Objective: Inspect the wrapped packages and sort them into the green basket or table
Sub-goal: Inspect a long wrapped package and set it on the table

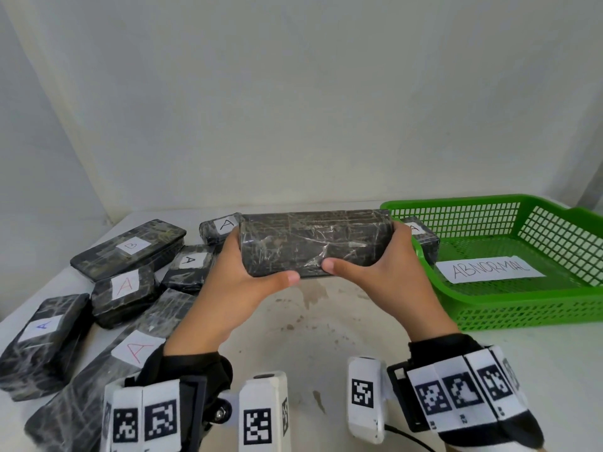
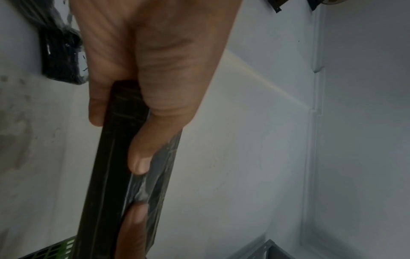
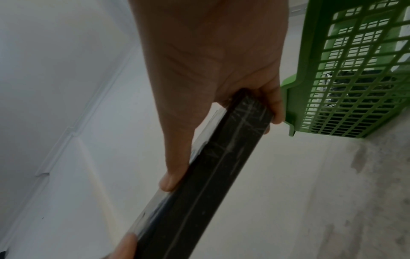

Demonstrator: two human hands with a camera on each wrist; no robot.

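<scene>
A long black package wrapped in clear film (image 1: 313, 243) hangs above the table's middle, held level between both hands. My left hand (image 1: 241, 272) grips its left end, thumb on the near face. My right hand (image 1: 375, 265) grips its right end the same way. No label shows on the faces turned to me. In the left wrist view the package (image 2: 115, 175) runs away from my left hand (image 2: 137, 122), and in the right wrist view the package (image 3: 210, 175) sits in my right hand (image 3: 199, 105). The green basket (image 1: 522, 308) stands at the right.
Several wrapped packages lie at the left, most labelled A (image 1: 125, 283), one labelled B (image 1: 132, 246). Another A package (image 1: 422, 238) lies in the basket's left end, next to a paper sign reading ABNORMAL (image 1: 489, 269). The stained white table (image 1: 326, 321) meets a white wall behind.
</scene>
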